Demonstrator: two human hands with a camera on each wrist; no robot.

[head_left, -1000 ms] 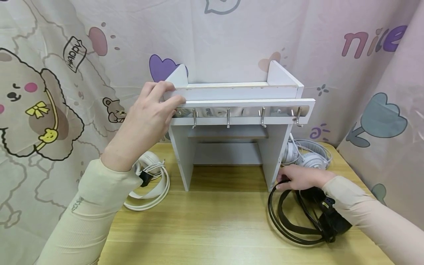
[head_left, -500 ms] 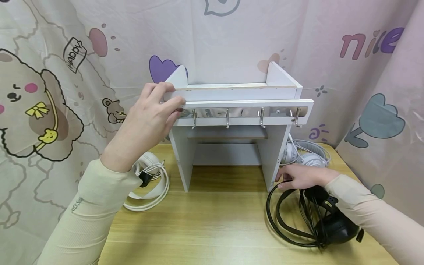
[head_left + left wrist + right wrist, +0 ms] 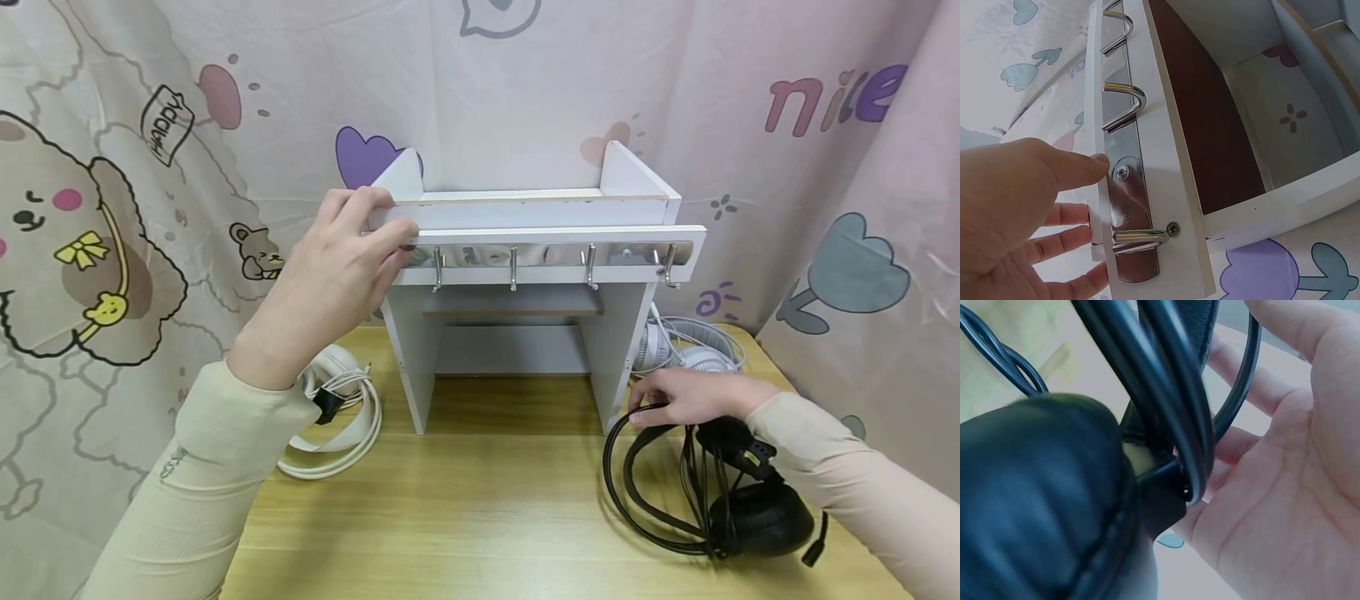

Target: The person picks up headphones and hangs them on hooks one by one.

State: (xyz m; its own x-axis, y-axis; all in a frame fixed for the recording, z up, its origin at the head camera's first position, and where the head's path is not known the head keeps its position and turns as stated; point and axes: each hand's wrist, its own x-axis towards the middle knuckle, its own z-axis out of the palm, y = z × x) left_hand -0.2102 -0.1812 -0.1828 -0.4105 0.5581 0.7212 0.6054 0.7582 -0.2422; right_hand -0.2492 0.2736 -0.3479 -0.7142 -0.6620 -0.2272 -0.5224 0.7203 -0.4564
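My left hand holds the left end of a small white desk shelf with a metal hook strip along its front. In the left wrist view the thumb lies by the strip's edge, near a hook, and the fingers reach around the board's end. At the shelf's lower right, my right hand pinches the band and looped cable of black headphones. Their padded ear cup fills the lower left of the right wrist view, with cables running past the palm. The hooks hang bare.
White headphones lie behind my right hand, beside the shelf's right panel. Another white pair, with its cable bundled by a black strap, lies left of the shelf. A printed curtain surrounds the wooden table.
The black headphones have turned and shifted in my right hand, so the rounded ear cup and a dangling plug now show. My left hand has stayed on the shelf.
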